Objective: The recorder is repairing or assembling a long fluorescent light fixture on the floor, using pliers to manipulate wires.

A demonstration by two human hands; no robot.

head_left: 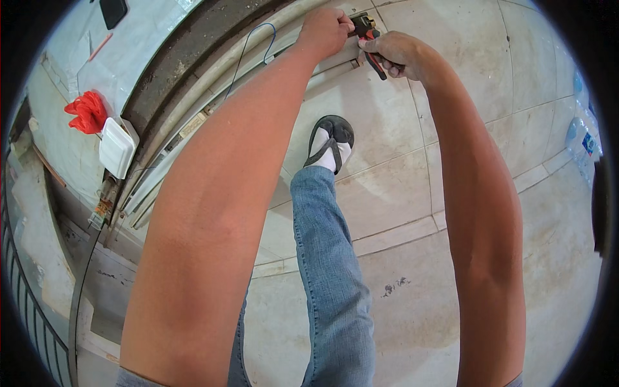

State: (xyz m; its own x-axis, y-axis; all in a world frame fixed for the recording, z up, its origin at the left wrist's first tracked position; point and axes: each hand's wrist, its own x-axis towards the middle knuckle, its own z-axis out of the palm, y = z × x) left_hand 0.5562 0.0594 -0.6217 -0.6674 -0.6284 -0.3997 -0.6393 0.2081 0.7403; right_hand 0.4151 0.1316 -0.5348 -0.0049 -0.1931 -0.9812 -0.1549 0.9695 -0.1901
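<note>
Both my arms reach forward to the far side of the view. My right hand (403, 55) grips a pair of pliers (375, 64) with red and black handles, its thumb lying along one handle. The tool's head points up at a small black part with brass-coloured bits (363, 24), whose kind I cannot make out. Just left of that part, my left hand (324, 31) is closed with thumb and fingers pinched together; what sits between them is too small to see. A thin blue wire (258, 27) loops out beside my left wrist.
Long pale pipes and strips (213, 71) lie along a dark ledge (177, 61) at the left. Beyond it are a white foam box (118, 148), a red plastic bag (87, 112) and a black phone (113, 11). Clear plastic bottles (583, 135) stand at the right. My sandalled foot (331, 143) rests on floor tiles.
</note>
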